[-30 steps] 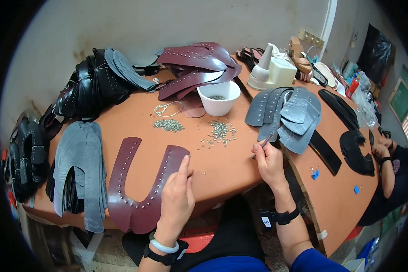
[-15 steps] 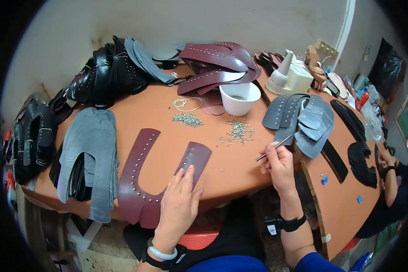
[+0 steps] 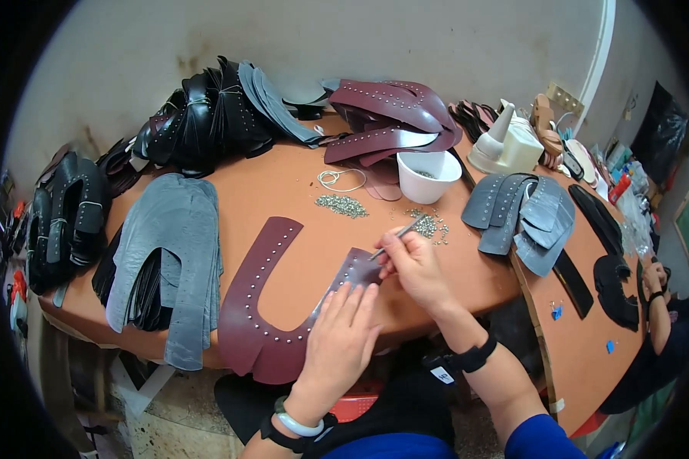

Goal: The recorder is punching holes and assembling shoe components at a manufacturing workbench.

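A U-shaped burgundy leather piece (image 3: 245, 314) with a row of silver studs along its inner edge lies at the table's near edge. My left hand (image 3: 341, 333) rests on its right arm, fingers stretched out. Just beyond those fingers, my right hand (image 3: 417, 271) pinches a slim metal rod-like tool (image 3: 406, 233) near that arm's tip. The tool slants up to the right, and its exact kind is unclear. Past it lies a loose heap of small silver studs (image 3: 430, 223), with a second heap (image 3: 342, 205) to the left.
A white plastic bowl (image 3: 423, 187) stands behind the studs, before a pile of burgundy leather pieces (image 3: 394, 111). Grey leather pieces (image 3: 168, 222) are stacked at left, bundled black ones (image 3: 214, 126) behind. More grey pieces (image 3: 505, 206) lie right. Another person's hand (image 3: 654, 275) is far right.
My right hand has moved left with the tool, from the table's right side to the burgundy piece's right arm. My left hand stays on the leather. The whole view has shifted slightly.
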Demonstrator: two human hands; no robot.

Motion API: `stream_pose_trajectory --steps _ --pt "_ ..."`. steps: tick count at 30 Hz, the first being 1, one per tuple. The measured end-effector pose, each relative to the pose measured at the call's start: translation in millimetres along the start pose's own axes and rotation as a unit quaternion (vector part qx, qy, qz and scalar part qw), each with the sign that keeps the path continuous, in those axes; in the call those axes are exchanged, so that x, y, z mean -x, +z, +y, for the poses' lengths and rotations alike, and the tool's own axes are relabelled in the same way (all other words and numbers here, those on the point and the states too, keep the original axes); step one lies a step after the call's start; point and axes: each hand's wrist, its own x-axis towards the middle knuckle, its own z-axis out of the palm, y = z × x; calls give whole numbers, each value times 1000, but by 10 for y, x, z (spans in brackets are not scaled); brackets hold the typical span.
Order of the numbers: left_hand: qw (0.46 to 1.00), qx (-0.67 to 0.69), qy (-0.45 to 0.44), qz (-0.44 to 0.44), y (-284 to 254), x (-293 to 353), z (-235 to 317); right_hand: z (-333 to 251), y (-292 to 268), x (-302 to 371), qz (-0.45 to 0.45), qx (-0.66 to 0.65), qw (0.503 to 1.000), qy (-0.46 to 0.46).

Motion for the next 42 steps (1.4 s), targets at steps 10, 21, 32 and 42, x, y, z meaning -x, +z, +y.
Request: stream_pose_trajectory --steps 10,21,32,42 --pt "996 -50 7 -79 97 3 91 190 127 -129 -39 246 966 -65" --pt "996 -36 -2 -87 120 7 71 124 191 -131 -45 263 963 -38" --pt "994 -49 -8 -99 108 -5 112 86 280 -134 -38 354 933 -53" --pt "991 -62 18 -118 38 29 20 55 -210 -182 167 -29 985 -35"
